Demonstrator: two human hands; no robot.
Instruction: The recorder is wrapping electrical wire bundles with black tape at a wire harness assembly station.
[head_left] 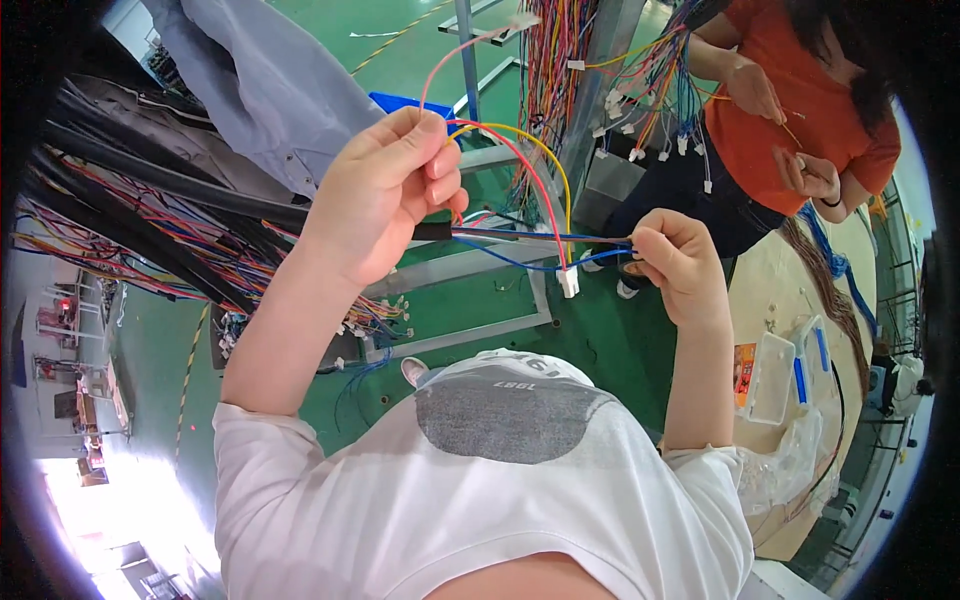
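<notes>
My left hand (395,190) is closed, thumb and finger pinching a pink wire (430,78) that rises to a pale tip, along with a red wire (532,168) and a yellow wire (562,178). These two arch over to the right and end in a white connector (569,282), which hangs between my hands. Below the left fingers, a black sleeve (433,231) lets out several wires that run across to my right hand (680,265). That hand is closed too, its fingertips pinching the ends of blue wires (510,265) and a brownish one.
Thick black-sleeved cables (170,205) and many coloured wires lie on the left, beside grey-blue cloth (270,90). A wire bundle (550,90) hangs by a metal post (605,80). Beyond, a person in an orange top (800,110) handles a wire. A clear plastic box (770,380) is on the right-hand table (745,300).
</notes>
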